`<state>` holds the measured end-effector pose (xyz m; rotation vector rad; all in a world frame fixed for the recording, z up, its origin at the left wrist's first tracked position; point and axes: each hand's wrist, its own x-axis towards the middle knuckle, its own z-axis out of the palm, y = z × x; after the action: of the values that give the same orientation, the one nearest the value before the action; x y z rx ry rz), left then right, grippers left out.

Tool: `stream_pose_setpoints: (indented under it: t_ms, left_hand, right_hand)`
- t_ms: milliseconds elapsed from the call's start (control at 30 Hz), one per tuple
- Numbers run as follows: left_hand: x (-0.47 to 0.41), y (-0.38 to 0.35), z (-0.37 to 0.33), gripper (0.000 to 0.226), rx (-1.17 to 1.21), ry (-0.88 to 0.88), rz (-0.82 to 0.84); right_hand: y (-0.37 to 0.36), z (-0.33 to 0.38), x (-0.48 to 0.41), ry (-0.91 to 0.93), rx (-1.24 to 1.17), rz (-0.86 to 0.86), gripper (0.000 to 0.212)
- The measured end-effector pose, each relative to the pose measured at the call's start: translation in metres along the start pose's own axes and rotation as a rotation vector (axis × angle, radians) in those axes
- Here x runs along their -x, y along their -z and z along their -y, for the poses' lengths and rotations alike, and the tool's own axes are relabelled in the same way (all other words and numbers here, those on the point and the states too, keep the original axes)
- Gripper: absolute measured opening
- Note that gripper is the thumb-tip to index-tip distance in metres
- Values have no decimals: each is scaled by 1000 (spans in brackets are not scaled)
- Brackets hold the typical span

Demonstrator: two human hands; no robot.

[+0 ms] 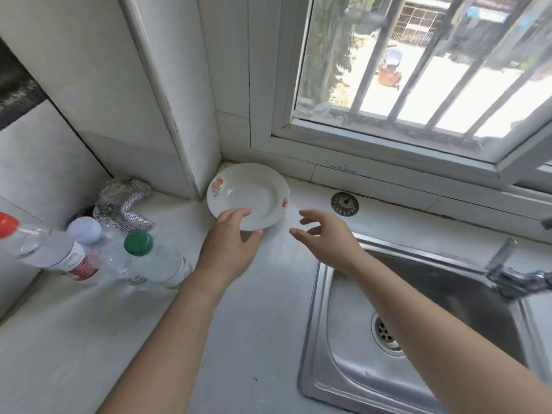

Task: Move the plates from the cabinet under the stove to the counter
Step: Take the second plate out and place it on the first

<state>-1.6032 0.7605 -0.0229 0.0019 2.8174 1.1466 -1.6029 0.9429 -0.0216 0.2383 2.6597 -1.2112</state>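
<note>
- One white plate with small orange flower prints is sitting flat on the pale worktop, tucked into the back corner where the tiled wall column is meeting the window ledge.
- The left hand is reaching over the plate's near rim, fingers lying curled on top of the rim and the thumb pressing at its edge, so it is pinching the plate.
- The right hand is hovering just beside the plate with fingers spread and loosely bent, holding nothing and touching nothing.
- A stainless sink is sitting sunk into the worktop on the right, its drain showing in the basin and a metal tap reaching in from the right edge.
- A round metal sink strainer is lying on the ledge behind the sink, near the plate but apart from it.
- Three plastic bottles are standing at the left: one with a red cap, one with a white cap, one with a green cap.
- A silvery mesh cloth is lying crumpled behind the bottles, against the wall.
- A white-framed window with bars outside is letting in bright daylight above the ledge.
</note>
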Motion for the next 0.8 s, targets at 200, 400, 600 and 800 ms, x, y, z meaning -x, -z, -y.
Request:
stream_pose_setpoints:
  t_ms: [200,400,600,800]
  left_hand:
    - [55,7,-13,42,3,-65,-21]
    - [115,-1,-20,43,-51,-48,69]
    - [174,-15,-34,43,-88,16,63]
    - [232,-38,-56,43,-103,144,-40]
  right_hand:
    - [12,-2,70,38,-20,-22,47]
    - [11,-27,124,7,-165,-30,42]
    - [11,-58,167,-5,-181,97,36]
    - [43,-87,199,84,-116,228,31]
